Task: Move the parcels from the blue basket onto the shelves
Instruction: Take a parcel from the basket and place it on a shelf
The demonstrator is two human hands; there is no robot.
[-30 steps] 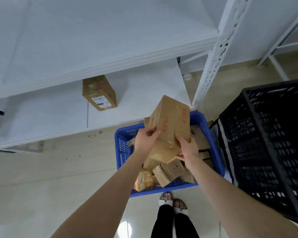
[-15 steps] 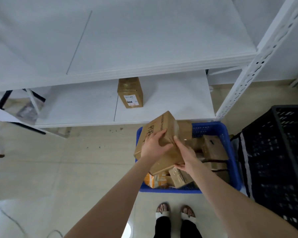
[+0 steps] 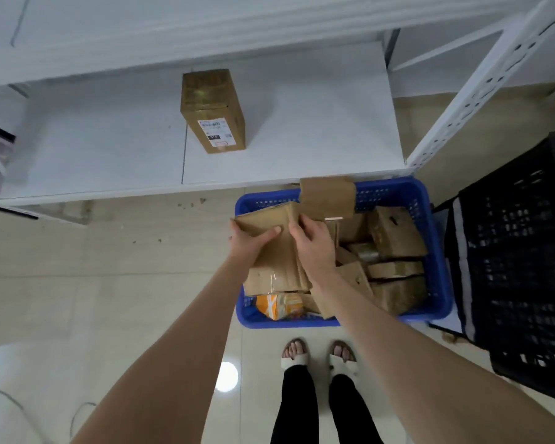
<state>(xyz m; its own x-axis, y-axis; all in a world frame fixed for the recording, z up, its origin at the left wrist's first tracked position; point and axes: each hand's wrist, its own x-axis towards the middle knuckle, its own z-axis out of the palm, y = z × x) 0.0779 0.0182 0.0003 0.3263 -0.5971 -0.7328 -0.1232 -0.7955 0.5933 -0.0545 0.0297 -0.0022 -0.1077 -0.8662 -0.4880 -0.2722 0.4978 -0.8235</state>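
Note:
A blue basket [image 3: 431, 248] stands on the floor in front of the low white shelf [image 3: 109, 155], filled with several brown cardboard parcels and an orange packet [image 3: 277, 304]. I hold one cardboard parcel [image 3: 276, 254] over the basket's left side. My left hand [image 3: 250, 240] grips its left edge, thumb on top. My right hand [image 3: 313, 241] grips its upper right edge with curled fingers. One upright brown parcel with a white label [image 3: 213, 110] stands on the shelf.
A black plastic crate [image 3: 519, 251] stands right of the basket. The shelf's white perforated post [image 3: 484, 81] rises at the right, and a higher shelf board [image 3: 173, 30] overhangs the low one. My sandalled feet [image 3: 318, 357] are just behind the basket on the tiled floor.
The held parcel has dropped lower and tilted flatter over the basket's left side. My view has swung down and closer to the low shelf.

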